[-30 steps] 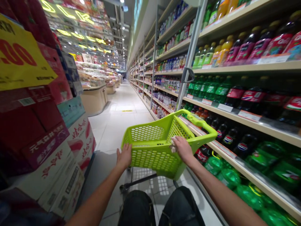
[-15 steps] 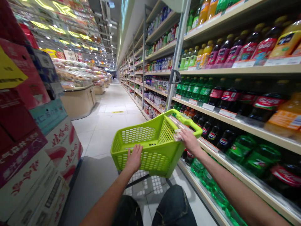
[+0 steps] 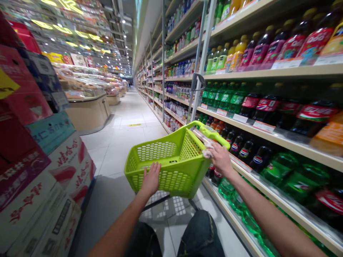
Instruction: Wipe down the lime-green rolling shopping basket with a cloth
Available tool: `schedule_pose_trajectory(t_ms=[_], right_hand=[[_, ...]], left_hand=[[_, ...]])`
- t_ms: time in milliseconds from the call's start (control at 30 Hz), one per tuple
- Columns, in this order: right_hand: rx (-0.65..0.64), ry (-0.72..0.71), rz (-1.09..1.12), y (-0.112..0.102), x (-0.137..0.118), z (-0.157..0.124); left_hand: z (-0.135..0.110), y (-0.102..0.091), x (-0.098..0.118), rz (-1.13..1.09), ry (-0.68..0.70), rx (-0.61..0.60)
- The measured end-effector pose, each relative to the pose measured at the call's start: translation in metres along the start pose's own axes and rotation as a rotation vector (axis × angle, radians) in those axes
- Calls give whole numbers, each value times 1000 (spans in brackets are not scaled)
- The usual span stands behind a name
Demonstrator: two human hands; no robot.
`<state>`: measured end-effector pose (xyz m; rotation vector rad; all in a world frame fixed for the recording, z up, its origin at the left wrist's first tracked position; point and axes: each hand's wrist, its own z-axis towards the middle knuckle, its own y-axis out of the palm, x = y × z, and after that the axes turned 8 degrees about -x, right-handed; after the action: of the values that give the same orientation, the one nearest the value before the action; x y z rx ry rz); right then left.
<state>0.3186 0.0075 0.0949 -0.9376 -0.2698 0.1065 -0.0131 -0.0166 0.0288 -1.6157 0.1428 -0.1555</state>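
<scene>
In front of my knees stands a lime-green plastic shopping cart (image 3: 171, 178), turned so its handle (image 3: 214, 135) is at the right. My left hand (image 3: 150, 178) rests against the near side, its fingers stretched up over the rim and the thumb apart. At the handle end, my right hand (image 3: 220, 157) is closed on a crumpled white cloth or tissue (image 3: 208, 151) and presses it to the rim just below the handle. Part of the cloth is hidden by the fingers. A small dark marking shows on the basket floor, too small to read.
Shelves (image 3: 268, 125) of drink bottles run along the right, close to the cart and my right arm. Stacked drink cartons (image 3: 66, 167) stand at the left. A tiled aisle (image 3: 128, 135) leads ahead past a rounded display counter (image 3: 88, 114).
My right hand and the white cloth have moved slightly right along the rim, toward the handle. My left hand stays on the near side. The view has shifted a little.
</scene>
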Motion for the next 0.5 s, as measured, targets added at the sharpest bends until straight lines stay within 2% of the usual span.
schedule_pose_trajectory(t_ms=[67, 133, 267, 333, 400, 500], right_hand=[[83, 167, -3, 0, 21, 2], [95, 189, 43, 8, 14, 3], [-18, -40, 171, 34, -45, 5], [-66, -137, 181, 39, -59, 10], [-78, -124, 160, 37, -49, 20], [-25, 79, 111, 31, -20, 35]], left_hand=[[3, 1, 3, 0, -21, 18], [6, 2, 6, -7, -54, 24], [12, 0, 7, -14, -78, 7], [14, -1, 4, -9, -68, 0], [14, -2, 1, -9, -60, -17], [13, -3, 1, -7, -68, -32]])
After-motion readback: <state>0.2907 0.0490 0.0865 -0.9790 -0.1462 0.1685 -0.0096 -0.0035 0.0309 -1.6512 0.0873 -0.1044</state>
